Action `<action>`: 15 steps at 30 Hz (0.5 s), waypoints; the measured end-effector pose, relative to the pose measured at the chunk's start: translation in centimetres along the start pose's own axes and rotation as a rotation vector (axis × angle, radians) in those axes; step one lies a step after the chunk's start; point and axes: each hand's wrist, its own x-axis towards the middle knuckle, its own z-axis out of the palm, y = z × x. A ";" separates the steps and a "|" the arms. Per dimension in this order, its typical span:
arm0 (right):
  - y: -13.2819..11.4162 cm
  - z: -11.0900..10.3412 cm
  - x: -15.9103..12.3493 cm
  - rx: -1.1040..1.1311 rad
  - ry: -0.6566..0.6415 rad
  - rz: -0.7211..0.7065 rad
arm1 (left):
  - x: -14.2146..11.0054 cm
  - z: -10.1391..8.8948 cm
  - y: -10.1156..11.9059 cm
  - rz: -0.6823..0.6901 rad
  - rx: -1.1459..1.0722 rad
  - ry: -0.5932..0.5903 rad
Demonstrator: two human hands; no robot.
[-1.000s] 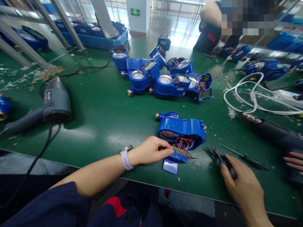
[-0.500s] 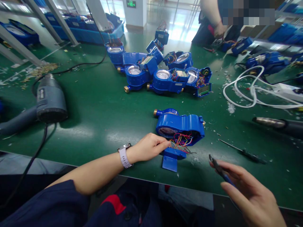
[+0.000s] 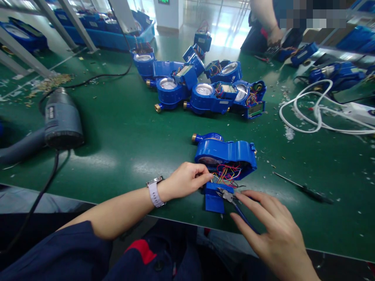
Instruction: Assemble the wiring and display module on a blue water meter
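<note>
A blue water meter lies on its side on the green table, its open underside facing me with coloured wires spilling out. A small blue cover piece lies in front of it. My left hand, with a watch on the wrist, pinches the wires at the meter's opening. My right hand holds small blue-handled cutting pliers, whose tip points at the wires just above the cover piece.
A grey heat gun with a black cord lies at the left. Several blue meters are heaped at the back centre. A screwdriver lies to the right, a white cable beyond it. Another person works across the table.
My right hand lifted the pliers off the table at the right and carried them left to the meter's wires. The left hand stayed at the wires.
</note>
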 end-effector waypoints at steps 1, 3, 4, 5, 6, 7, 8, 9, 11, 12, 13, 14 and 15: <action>0.0 0.2 0.0 -0.004 -0.002 -0.001 | 0.0 0.0 0.0 -0.006 -0.005 -0.004; 0.1 0.5 0.0 -0.001 -0.002 0.003 | 0.0 0.0 0.0 -0.011 -0.038 -0.018; 0.0 0.6 0.0 0.002 0.000 0.006 | 0.0 0.0 0.0 -0.009 -0.061 -0.033; 0.0 0.7 0.0 0.004 0.004 0.007 | 0.0 0.0 0.0 -0.006 -0.077 -0.052; 0.0 0.7 0.0 0.006 0.008 0.007 | 0.0 0.0 -0.1 -0.004 -0.083 -0.070; -0.1 0.8 0.0 0.009 0.011 0.006 | -0.1 0.0 -0.1 -0.003 -0.075 -0.085; -0.2 0.9 -0.1 0.012 0.013 0.005 | -0.1 0.0 -0.1 -0.001 -0.054 -0.093; -0.3 1.0 -0.1 0.016 0.014 0.003 | -0.2 0.0 -0.1 0.002 -0.025 -0.091; -0.4 1.2 -0.2 0.022 0.019 0.002 | -0.2 0.1 -0.1 0.015 0.018 -0.072; -0.5 1.2 -0.2 0.025 0.021 0.001 | -0.2 0.1 -0.1 0.022 0.027 -0.062; -0.5 1.3 -0.2 0.026 0.024 -0.002 | -0.2 0.1 -0.1 0.027 0.033 -0.053; -0.6 1.3 -0.2 0.027 0.028 -0.004 | -0.2 0.2 -0.1 0.030 0.032 -0.046; -0.5 1.3 -0.2 0.028 0.030 -0.006 | -0.2 0.2 -0.2 0.031 0.028 -0.040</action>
